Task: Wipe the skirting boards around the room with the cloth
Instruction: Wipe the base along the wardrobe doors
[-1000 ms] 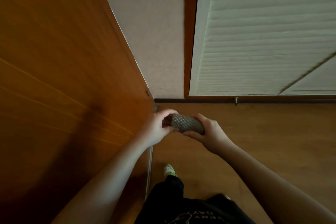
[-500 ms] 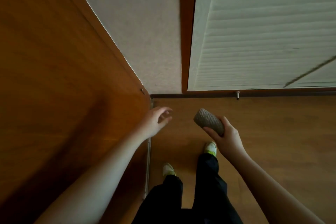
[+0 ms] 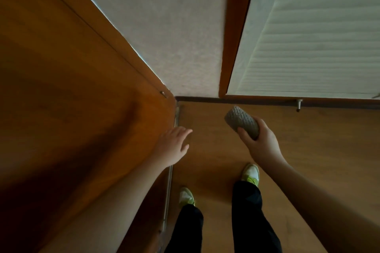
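Since a second earlier, your two hands had come apart: both had been working the rolled cloth point(image 3: 242, 124) together at chest height, and now only your right hand point(image 3: 260, 141) held it, fingers and thumb wrapped round its lower end. Your left hand point(image 3: 173, 146) had let go and hung free beside the wooden door point(image 3: 72, 109) on your left, fingers straight and relaxed, holding nothing. It was close to the door's edge; whether it touched could not be told.

You stood on the wooden floor point(image 3: 308, 160) in a corner, looking down. Your feet in white and green shoes had stepped forward, the right shoe point(image 3: 250, 173) ahead of the left shoe point(image 3: 186, 196). Ahead of you a dark skirting board point(image 3: 205, 99) ran along the foot of the pale wall point(image 3: 174, 37). To the right of the wall stood a brown door frame point(image 3: 232, 37) and a white slatted panel point(image 3: 318, 37), with a small metal stop point(image 3: 299, 104) near the floor.

The cloth was up in the air, well apart from the skirting board, so no wiping was under way. It seemed the cloth had been gathered into a roll ready for use, and you would need to crouch to bring it down to the board.
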The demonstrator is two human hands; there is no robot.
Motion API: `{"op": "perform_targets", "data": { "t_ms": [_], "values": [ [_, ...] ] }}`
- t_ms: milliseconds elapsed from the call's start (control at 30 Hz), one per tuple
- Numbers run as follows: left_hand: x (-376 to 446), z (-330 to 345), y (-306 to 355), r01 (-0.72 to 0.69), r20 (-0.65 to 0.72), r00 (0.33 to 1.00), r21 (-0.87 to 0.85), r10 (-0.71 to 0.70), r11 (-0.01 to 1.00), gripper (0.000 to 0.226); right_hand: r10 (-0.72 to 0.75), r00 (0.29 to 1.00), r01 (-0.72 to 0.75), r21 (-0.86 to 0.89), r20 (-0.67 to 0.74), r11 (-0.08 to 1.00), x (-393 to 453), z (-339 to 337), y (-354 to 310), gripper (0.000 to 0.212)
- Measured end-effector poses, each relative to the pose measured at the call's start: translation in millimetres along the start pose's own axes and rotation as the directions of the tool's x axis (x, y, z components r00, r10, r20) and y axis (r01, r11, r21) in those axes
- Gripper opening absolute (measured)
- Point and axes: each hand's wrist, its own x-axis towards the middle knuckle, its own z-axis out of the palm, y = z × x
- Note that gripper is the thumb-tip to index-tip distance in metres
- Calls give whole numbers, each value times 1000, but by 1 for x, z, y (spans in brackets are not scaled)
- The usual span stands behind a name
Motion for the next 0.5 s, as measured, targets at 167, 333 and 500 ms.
{"op": "perform_targets", "data": {
  "t_ms": [167, 333, 500],
  "values": [
    [53, 79, -60, -12, -23, 1000, 155, 16, 988, 59, 41, 996, -41, 4, -73, 999, 53, 78, 51, 42],
    [104, 169, -114, 4, -55, 998, 220, 9, 975, 64, 101, 994, -99, 40, -51, 994, 114, 163, 115, 45],
    [166, 254, -141, 33, 116, 992, 196, -57, 980, 88, 90, 996, -90, 54, 14, 994, 176, 230, 177, 46]
  ]
}}
